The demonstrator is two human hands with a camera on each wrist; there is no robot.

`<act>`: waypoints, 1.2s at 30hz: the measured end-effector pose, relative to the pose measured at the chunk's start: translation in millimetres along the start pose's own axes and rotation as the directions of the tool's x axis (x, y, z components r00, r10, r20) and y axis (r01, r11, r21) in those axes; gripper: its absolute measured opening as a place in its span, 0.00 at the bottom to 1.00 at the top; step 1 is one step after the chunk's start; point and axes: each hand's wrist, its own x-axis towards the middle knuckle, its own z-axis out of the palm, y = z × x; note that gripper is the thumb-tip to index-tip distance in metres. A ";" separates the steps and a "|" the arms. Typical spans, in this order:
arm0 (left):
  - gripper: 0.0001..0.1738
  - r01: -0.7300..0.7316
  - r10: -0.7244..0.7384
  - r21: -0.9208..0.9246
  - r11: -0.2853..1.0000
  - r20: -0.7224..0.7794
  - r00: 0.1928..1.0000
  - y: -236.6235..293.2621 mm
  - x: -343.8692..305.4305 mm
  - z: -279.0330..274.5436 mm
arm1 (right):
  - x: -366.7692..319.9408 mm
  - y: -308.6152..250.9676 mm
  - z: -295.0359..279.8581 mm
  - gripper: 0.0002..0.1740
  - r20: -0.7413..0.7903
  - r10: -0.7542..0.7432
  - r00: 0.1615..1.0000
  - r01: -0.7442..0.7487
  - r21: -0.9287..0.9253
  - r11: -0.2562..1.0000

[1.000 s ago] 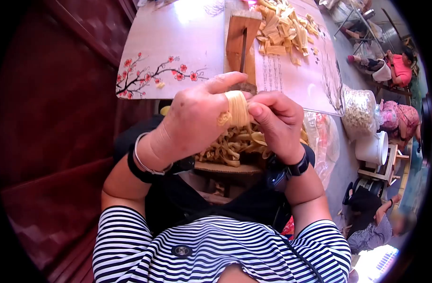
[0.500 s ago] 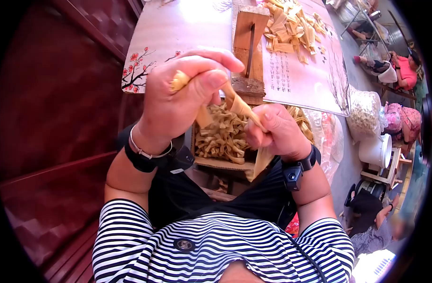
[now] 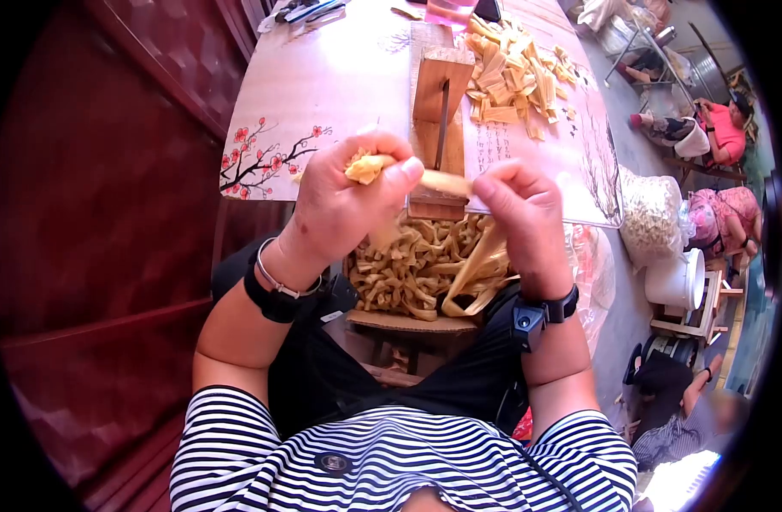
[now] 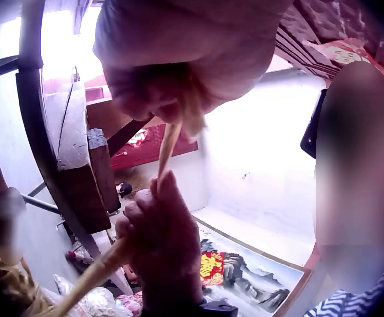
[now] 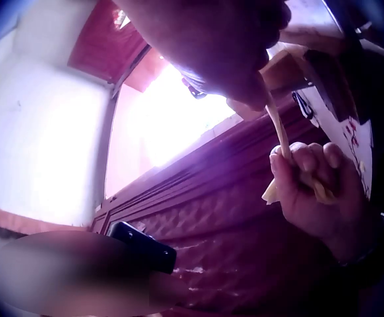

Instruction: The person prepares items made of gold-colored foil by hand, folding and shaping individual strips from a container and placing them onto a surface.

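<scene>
A pale-yellow, flat, pliable strip (image 3: 446,183) stretches between the two hands over a cardboard box. My left hand (image 3: 323,209) grips one end, and a crumpled bunch (image 3: 370,168) of the strip pokes out by its thumb. Fingers and thumb of my right hand (image 3: 532,213) pinch the strip a short way off. The strip's long tail (image 3: 481,269) hangs below the right hand over the box. In the right wrist view the twisted strip (image 5: 278,125) runs taut into the curled left fingers. Many curled, knotted strips (image 3: 399,269) fill the box beneath.
A wooden block stand with a metal rod (image 3: 442,85) stands at the near edge of the printed table (image 3: 348,60). Flat yellow pieces (image 3: 515,68) are heaped on its right. A white bucket (image 3: 677,277), a full plastic sack (image 3: 651,205) and seated people are on the right.
The strip went from wound round the left hand to drawn out between both hands, bunched at the left thumb. Its tail now hangs over the box; the right hand has risen slightly since half a second ago.
</scene>
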 end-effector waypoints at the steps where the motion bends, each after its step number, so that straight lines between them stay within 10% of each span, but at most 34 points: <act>1: 0.05 -0.093 0.099 0.125 0.988 -0.035 0.995 -8.2 6.7 1.4 | 6.3 -0.3 -5.3 0.08 -0.064 -0.054 0.996 0.045 -0.130 0.990; 4: 0.05 -0.103 0.129 0.347 0.932 -0.051 0.990 -31.0 22.1 5.9 | 28.8 29.1 -8.2 0.10 -0.074 -0.335 0.939 0.274 -0.426 0.862; 8: 0.08 -0.073 0.249 0.802 0.593 -0.097 0.964 -39.2 28.2 2.2 | 35.5 28.9 -0.9 0.10 -0.106 -0.409 0.906 0.216 -0.716 0.664; 12: 0.09 -0.127 0.299 0.697 0.706 -0.130 0.945 -12.8 16.9 -7.8 | 19.8 30.8 -9.0 0.10 -0.209 -0.361 0.909 0.245 -0.433 0.867; 17: 0.03 -0.493 0.537 0.501 0.712 0.065 0.841 3.0 -3.4 19.2 | -8.2 8.1 4.8 0.08 0.233 -0.711 0.663 0.713 -0.486 0.505; 21: 0.06 -0.142 0.026 0.363 0.921 0.306 0.952 8.6 -18.0 21.0 | -7.2 -4.8 8.8 0.10 0.484 -0.751 0.450 0.891 -0.189 0.412; 24: 0.12 0.065 -0.208 0.260 0.963 0.573 0.793 2.9 -24.1 26.4 | -13.3 -9.2 4.0 0.10 0.490 -0.727 0.481 0.866 -0.132 0.483; 26: 0.11 0.255 -0.358 0.268 0.929 0.827 0.434 11.1 -24.3 26.3 | -3.9 -7.5 -12.1 0.10 0.513 -0.688 0.512 0.836 -0.113 0.538; 27: 0.12 0.374 -0.292 0.157 0.914 0.894 0.339 19.6 -21.6 27.2 | -4.9 -8.4 -11.8 0.09 0.462 -0.665 0.586 0.792 -0.152 0.592; 30: 0.17 -0.032 0.094 -0.109 0.994 0.632 0.769 35.4 -22.5 18.9 | -14.3 -5.5 -3.3 0.11 0.333 -0.406 0.851 0.494 -0.243 0.835; 31: 0.20 -0.397 0.275 0.167 0.903 0.485 0.830 37.0 -18.6 19.5 | -17.8 -2.0 0.7 0.14 0.334 -0.274 0.902 0.329 -0.121 0.937; 34: 0.18 -0.731 0.436 0.542 0.416 0.586 0.683 24.3 -12.9 9.2 | -19.6 5.0 4.2 0.12 0.635 0.140 0.760 -0.302 0.154 0.941; 36: 0.16 -0.763 0.557 0.494 0.417 0.524 0.644 21.2 -12.0 13.7 | -22.2 26.4 16.1 0.09 0.667 0.255 0.700 -0.521 0.233 0.821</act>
